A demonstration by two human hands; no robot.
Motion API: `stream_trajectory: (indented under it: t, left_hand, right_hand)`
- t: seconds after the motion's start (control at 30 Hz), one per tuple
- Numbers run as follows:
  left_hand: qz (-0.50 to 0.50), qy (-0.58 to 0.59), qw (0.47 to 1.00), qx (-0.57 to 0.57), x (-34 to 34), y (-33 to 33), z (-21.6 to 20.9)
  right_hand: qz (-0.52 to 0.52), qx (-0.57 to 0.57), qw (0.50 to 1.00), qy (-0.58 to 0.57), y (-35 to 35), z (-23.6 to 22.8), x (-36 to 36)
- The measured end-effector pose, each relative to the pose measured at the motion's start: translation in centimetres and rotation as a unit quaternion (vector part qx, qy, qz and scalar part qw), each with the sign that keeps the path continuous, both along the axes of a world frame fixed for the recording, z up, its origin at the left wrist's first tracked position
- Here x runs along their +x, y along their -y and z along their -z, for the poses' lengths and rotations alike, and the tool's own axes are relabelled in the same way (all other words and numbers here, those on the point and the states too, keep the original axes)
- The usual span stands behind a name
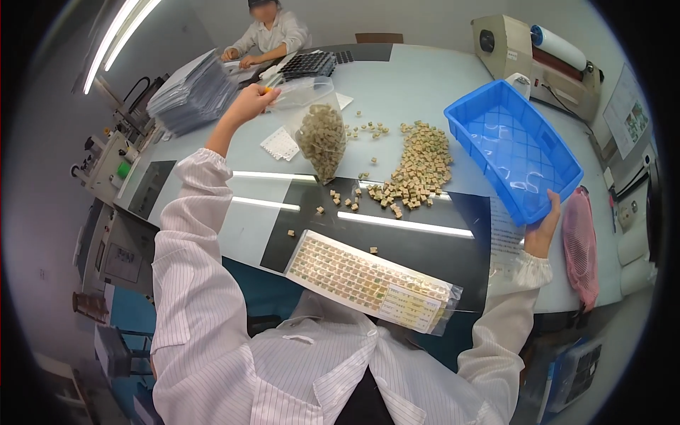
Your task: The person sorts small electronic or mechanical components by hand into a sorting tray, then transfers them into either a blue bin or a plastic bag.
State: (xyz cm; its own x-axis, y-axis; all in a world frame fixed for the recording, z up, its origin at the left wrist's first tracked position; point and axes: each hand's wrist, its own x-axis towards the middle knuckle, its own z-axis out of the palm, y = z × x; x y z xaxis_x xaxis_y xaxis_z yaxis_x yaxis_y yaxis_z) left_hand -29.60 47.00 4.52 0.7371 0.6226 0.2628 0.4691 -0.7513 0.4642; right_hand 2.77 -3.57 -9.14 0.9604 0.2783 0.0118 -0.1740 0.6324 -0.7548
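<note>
My left hand (253, 104) is raised over the far left of the table, its fingers closed on the top edge of a clear plastic bag (322, 138). Many small beige cubes fill the bag's lower part, and its bottom corner points down at the table. With my right hand (544, 227) I grip the near right corner of a blue plastic basket (513, 152), which is tilted so its inside shows. Between the two lies a heap of loose beige and greenish cubes (421, 163). A flat clear packet of cubes in rows (354, 276) lies near the table's front edge.
A stack of plastic-sleeved sheets (191, 92) and black trays (308, 65) stand at the far left, near a seated person (273, 32). A roller machine (531, 60) is at the back right. A pink mesh bag (581, 248) hangs by the right edge.
</note>
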Motion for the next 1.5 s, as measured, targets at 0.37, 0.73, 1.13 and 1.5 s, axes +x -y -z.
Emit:
stream_trajectory:
  t: [0.37,0.73,1.13,1.5]
  left_hand:
    - [0.061,0.162,0.982,0.073,2.3,1.9,-1.4]
    - [0.006,0.239,0.97,0.053,-13.2,-1.7,-8.7]
    - [-0.146,0.023,0.988,0.032,-23.5,-7.3,1.0]
    - [-0.216,-0.027,0.96,0.176,-17.9,-5.7,2.8]
  right_hand:
    - [-0.017,0.025,0.999,0.029,0.0,0.6,0.4]
    - [-0.021,0.02,0.999,0.017,0.5,1.4,1.3]
    - [-0.129,-0.002,0.992,0.017,-1.8,-0.1,-1.4]
    - [-0.222,-0.027,0.975,0.007,-5.4,-5.8,-6.4]
